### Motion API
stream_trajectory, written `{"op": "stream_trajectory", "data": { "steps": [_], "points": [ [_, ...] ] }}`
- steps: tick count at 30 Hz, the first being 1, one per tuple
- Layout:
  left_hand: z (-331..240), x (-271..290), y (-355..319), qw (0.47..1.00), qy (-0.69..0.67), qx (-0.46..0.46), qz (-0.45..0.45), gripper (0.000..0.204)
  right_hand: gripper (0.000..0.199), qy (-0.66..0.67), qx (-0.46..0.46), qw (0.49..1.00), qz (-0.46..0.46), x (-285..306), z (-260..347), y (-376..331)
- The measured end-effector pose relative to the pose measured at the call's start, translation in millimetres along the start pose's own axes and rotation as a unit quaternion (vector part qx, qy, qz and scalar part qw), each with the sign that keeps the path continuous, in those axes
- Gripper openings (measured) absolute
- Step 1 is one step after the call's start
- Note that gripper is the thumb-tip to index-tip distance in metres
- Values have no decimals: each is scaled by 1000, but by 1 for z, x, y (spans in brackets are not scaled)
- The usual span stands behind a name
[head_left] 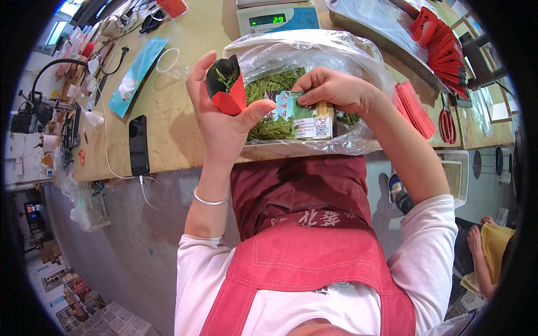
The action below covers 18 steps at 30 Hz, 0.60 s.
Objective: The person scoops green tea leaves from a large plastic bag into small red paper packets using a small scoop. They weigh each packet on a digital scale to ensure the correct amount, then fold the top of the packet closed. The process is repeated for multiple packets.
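Note:
My left hand [216, 131] is curled round a small red pouch [236, 94]. Its mouth stands wide, showing a dark lining and some dried green leaves [228, 77] inside. Ahead of me a large clear plastic bag [336, 42] is spread with its mouth folded back, holding more loose leaves [274, 84]. On these leaves lies a colourful printed packet [314, 127], near my left thumb. Over the packet's upper edge my right hand [339, 92] has its thumb and fingers pinched together. Whatever is between those fingertips is hidden.
An electronic scale [278, 21] with a lit display stands beyond the bag. To the right are a metal tray [381, 36] with red pouches [440, 53], flat red pouches [414, 109] and red-handled scissors [447, 124]. A black phone [139, 145] lies left. Another person [485, 255] is at lower right.

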State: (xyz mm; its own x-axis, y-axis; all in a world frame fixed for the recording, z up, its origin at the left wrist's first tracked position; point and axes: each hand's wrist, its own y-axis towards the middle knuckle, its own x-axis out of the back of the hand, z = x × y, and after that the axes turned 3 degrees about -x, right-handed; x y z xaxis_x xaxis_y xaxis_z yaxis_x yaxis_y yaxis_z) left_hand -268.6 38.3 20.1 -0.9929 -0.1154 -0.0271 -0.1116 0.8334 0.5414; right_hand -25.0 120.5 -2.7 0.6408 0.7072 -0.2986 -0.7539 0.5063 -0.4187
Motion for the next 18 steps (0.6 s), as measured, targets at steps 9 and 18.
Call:
{"op": "stream_trajectory", "data": {
  "steps": [9,18],
  "points": [
    [3,4,-1,997,70,-26,-2,112,22,-131,-4,989,-73,2,-2,0],
    [1,3,1,997,69,-24,-1,112,21,23,14,999,-38,12,-2,-8]
  ]
}}
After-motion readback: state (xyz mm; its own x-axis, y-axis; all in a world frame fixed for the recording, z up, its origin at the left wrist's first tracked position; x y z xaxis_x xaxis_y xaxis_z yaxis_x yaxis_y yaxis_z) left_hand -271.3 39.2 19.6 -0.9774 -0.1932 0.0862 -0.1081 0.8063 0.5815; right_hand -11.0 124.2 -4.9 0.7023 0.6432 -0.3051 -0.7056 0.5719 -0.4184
